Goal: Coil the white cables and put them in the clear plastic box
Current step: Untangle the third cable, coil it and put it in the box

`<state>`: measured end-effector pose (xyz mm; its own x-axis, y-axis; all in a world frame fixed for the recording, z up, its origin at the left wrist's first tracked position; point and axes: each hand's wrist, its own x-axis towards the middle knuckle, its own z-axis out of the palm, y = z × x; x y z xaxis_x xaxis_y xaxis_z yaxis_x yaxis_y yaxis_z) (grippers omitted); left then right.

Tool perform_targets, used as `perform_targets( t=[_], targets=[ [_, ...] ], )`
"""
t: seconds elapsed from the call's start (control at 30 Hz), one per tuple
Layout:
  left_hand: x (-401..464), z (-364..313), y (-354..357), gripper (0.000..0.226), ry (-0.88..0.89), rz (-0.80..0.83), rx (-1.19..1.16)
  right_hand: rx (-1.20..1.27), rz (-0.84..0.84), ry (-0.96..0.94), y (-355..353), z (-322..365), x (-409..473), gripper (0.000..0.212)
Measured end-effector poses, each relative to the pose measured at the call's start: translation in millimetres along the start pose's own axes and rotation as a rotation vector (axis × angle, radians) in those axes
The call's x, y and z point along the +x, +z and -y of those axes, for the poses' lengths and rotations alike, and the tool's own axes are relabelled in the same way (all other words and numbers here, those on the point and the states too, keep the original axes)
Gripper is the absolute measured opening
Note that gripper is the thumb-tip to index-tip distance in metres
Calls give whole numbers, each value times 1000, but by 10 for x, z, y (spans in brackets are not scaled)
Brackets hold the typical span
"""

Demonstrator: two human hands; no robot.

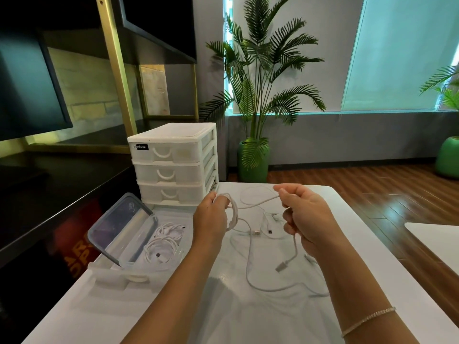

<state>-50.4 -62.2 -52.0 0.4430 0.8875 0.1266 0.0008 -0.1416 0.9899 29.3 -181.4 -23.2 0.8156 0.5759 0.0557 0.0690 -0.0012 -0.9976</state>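
A white cable (258,203) stretches above the middle of the desk (347,244) between both hands. The left hand (211,217) grips small loops of it; the right hand (305,214) pinches the strand, whose plug end hangs below. More loose cables (263,284) lie on the desk beneath. Near the desk's left edge the clear plastic box (161,244) holds coiled cables, its lid (119,227) propped up. A white drawer unit (173,165) stands at the far left corner.

- left hand (211,216) grips a small coil of white cable (232,214) above the white table (347,244)
- right hand (304,214) pinches the same cable's free length
- clear plastic box (139,247), lid (119,227) propped open, holds coiled cables
- drawer unit (173,165) stands behind
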Motion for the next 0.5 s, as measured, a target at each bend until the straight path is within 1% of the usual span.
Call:
perform_targets(
  t=[0.1,0.17,0.23,0.27,0.33,0.4,0.43,0.5],
  targets=[
    [-10,-24,25,28,-65,39,-83,-124,7,-9,32,-31,7,14],
    [-22,-52,35,29,-114,68,-154,-286,-62,-85,47,-75,35,17],
    [-48,-75,52,30,-159,84,-205,-572,-170,-212,69,-101,39,26],
    [-62,-76,65,31,-176,90,-211,-678,-208,-301,88,-107,19,31],
    [-96,-69,94,29,-199,117,-204,-740,-213,-511,131,-127,-11,37],
    [-125,-61,123,24,-217,147,-199,-712,-122,-650,186,-163,-18,29],
    [-134,-57,137,22,-223,160,-207,-722,-81,-673,216,-188,-22,22],
    [-138,-45,156,23,-213,194,-228,-786,-75,-707,256,-236,-23,11]
  ],
)
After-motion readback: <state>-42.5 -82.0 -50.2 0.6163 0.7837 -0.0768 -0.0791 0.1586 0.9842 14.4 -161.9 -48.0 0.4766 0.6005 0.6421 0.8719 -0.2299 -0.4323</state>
